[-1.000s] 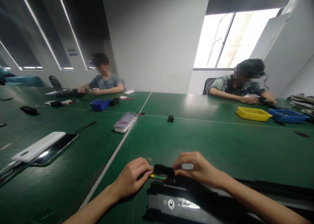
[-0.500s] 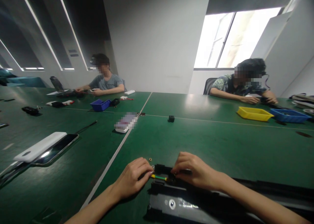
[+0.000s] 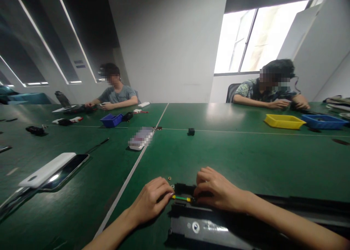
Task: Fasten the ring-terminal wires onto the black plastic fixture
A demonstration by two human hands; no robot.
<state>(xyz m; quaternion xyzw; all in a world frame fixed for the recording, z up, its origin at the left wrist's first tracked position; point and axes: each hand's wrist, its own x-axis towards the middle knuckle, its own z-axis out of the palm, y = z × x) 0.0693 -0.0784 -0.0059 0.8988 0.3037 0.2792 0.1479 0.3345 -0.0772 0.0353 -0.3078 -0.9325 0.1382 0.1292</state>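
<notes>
My left hand (image 3: 153,197) is closed in a pinch at the left end of a short green-and-yellow wire (image 3: 182,198). At the wire's right end my right hand (image 3: 217,189) is closed too, with fingertips bent down over dark parts; whatever they hold is hidden. Below the hands lies a long black housing (image 3: 210,230) with a glossy face and a round white-ringed spot. My right forearm crosses over part of it. A small brass-coloured nut (image 3: 170,178) rests on the table just beyond my left fingertips, and a small pale ring (image 3: 172,187) lies nearer them.
A white power bank (image 3: 49,169) and a phone (image 3: 67,173) lie at the left with cables. Farther off are a white device (image 3: 140,138), a small black cube (image 3: 191,132), and blue (image 3: 112,120) and yellow (image 3: 284,121) bins. Two people sit across the green table.
The view has shifted slightly, so the table things appear a little moved. Both hands keep nearly the same place at the wire; the right fingers have shifted a little.
</notes>
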